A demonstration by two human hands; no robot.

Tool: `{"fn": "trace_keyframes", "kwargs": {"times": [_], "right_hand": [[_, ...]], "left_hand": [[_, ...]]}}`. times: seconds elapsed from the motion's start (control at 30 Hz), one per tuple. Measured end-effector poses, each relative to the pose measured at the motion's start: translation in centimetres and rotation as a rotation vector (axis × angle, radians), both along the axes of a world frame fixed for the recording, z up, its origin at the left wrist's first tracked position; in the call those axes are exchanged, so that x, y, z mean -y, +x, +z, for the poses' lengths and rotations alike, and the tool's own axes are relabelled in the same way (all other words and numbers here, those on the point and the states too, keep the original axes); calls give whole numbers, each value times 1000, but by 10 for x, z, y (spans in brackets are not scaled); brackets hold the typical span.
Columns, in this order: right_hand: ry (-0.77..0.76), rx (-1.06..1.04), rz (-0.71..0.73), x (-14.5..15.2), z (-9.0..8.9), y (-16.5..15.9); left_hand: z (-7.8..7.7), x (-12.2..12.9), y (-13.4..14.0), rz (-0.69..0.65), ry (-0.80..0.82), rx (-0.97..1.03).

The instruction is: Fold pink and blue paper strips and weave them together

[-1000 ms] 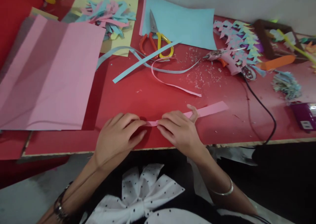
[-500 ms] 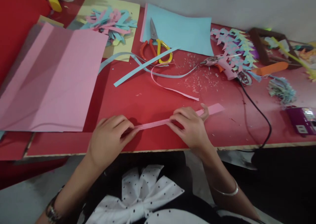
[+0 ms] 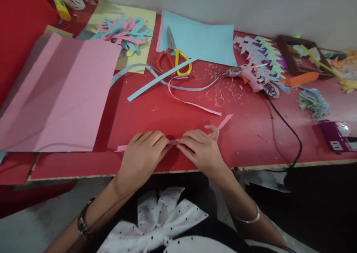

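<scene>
A narrow pink paper strip [image 3: 174,142] runs between my two hands, just above the red tabletop near its front edge. My left hand [image 3: 145,154] pinches it, and one end of the strip sticks out to the left behind the wrist side. Close beside it, my right hand [image 3: 199,149] pinches the strip as well, with the little finger raised; the other end slants up to the right. Only a short piece shows between the fingertips. Beyond the hands lie a curled thin pink strip [image 3: 192,103] and a straight light-blue strip [image 3: 163,79].
Scissors [image 3: 172,52] rest partly on a blue sheet [image 3: 203,41]. Pink sheets [image 3: 69,97] cover the left side. A pile of cut strips [image 3: 125,32] lies on yellow paper [image 3: 149,19]. A pink glue gun [image 3: 251,76] with its black cord [image 3: 290,125] is at right, near a purple box [image 3: 337,136].
My left hand has slid right along the strip, so its left end now shows behind the hand. My right hand has shifted slightly left, and the gap between them has narrowed.
</scene>
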State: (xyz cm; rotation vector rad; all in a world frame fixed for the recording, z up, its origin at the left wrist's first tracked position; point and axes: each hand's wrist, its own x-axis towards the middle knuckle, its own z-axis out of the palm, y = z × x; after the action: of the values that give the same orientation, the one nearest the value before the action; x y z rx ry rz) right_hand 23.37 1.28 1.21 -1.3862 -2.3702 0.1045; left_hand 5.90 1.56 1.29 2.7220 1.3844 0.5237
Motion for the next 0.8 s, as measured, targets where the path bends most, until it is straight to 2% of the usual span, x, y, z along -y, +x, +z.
{"fn": "trace_keyframes", "kwargs": {"times": [0.13,0.3,0.53,0.8], "right_hand": [[0,-34,-60,1,3,18],[-39,-45,-61,3,2,25],[6,-54,-56,4,-1,14],[-98,-124,-151,8,4,40]], "left_hand": [[4,-3,-4,12,-48,-12],[11,-3,-8,-22,-34,-115],[7,-4,12,-60,-9,-102],[12,-6,15,-25,-38,-73]]}}
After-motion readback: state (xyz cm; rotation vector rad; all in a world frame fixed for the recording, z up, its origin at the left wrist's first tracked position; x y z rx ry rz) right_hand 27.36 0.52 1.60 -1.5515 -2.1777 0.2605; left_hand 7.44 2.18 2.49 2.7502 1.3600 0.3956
